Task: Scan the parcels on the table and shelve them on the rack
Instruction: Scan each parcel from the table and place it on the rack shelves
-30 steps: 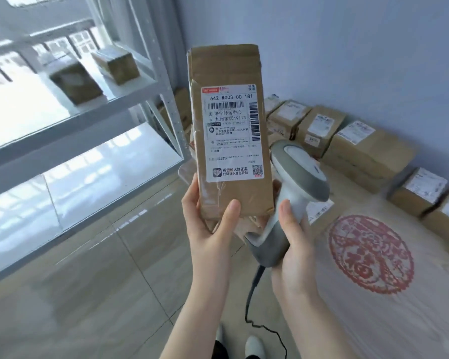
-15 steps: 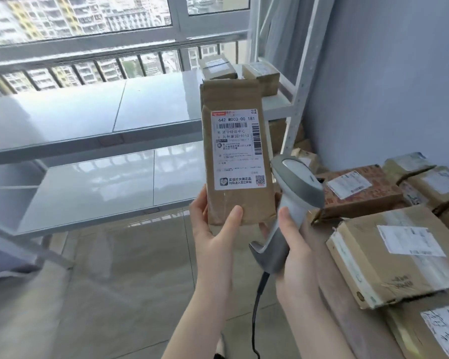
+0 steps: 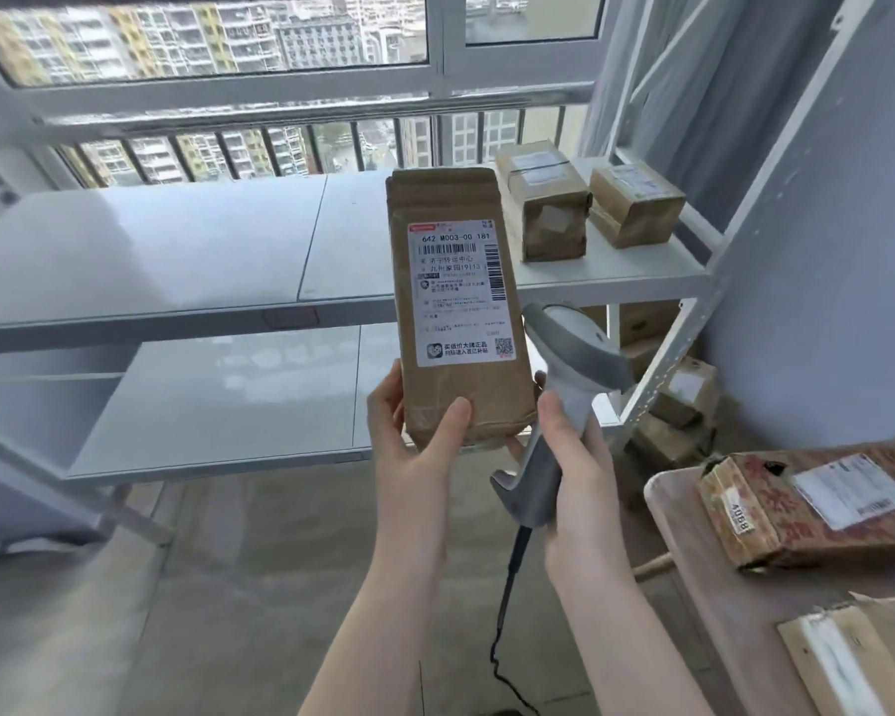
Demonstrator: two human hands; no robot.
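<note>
Pinkish wood of the table (image 3: 714,612) filled the near right corner. It carried a flat parcel (image 3: 858,658) at the edge of view and, just beyond it, a red box (image 3: 776,524) with a white sticker (image 3: 848,488) on top. Left of the table a black cable (image 3: 507,602) dropped toward the grey floor (image 3: 254,586). Farther off stood the rack (image 3: 177,261), its two white shelves mostly bare. Two boxes (image 3: 549,204) sat side by side, close but apart, at the right end of the upper shelf. A slanting rack post crossed in front of a pile (image 3: 678,400) of cartons low against the wall (image 3: 822,224), hiding part of it. Behind the rack ran a barred window (image 3: 228,49). Before the rack the parcel (image 3: 445,198) was held upright in the air, label (image 3: 461,297) toward the camera, covering a stretch of the upper shelf's edge. The left hand (image 3: 414,457) gripped its bottom end, thumb pressed on the front face and fingers curled behind. The right hand (image 3: 580,478) was wrapped round the handle of the scanner (image 3: 574,354), whose grey head stood just right of the parcel's lower half. Whether it touched the parcel could not be told.
</note>
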